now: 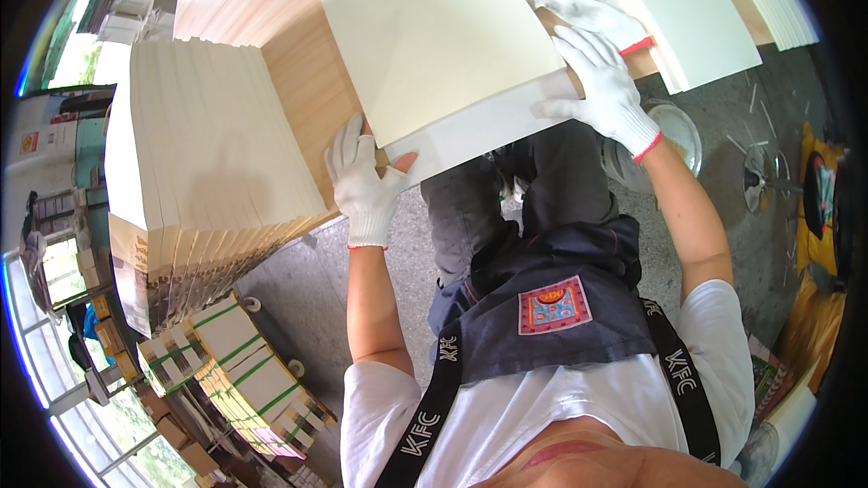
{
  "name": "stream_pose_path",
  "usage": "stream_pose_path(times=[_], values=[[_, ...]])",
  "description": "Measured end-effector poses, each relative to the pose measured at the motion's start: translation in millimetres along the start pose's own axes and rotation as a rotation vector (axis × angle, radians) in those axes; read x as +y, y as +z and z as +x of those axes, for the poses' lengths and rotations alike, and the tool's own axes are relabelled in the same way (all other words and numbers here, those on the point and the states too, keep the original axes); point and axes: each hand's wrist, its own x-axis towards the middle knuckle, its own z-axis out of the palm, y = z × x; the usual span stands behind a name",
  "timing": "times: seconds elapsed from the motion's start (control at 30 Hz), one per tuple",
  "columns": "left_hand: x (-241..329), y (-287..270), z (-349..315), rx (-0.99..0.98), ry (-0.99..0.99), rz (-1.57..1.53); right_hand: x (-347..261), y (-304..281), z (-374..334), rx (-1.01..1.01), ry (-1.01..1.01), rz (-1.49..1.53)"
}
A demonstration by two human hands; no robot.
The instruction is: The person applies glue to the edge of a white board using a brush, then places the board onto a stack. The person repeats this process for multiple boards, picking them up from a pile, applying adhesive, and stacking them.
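A cream rectangular paper sheet [438, 41] lies over a white paper sheet [493, 124] on the pale wooden counter [303, 68]. The white-gloved left hand [363, 179] and white-gloved right hand [608, 95], fingers spread open, clasping nothing I can see, flank 2 near corners, apparently keeping edges aligned.
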Motion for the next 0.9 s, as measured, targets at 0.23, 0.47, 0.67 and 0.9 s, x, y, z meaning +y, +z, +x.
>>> stream_pose_path(times=[0.23,0.47,0.67,0.9], values=[[-2,1,0,-0.033,0.004,-0.005,5,5,0,0.069,-0.034,0.042],[-4,1,1,-0.055,0.004,0.025,3,4,1,0.081,-0.035,0.051],[15,-7,8,-0.009,0.105,-0.009,0,-2,-1,0.036,-0.007,0.039],[55,-26,28,-0.196,0.219,-0.043,-3,-5,-1,0.025,-0.004,0.047]])
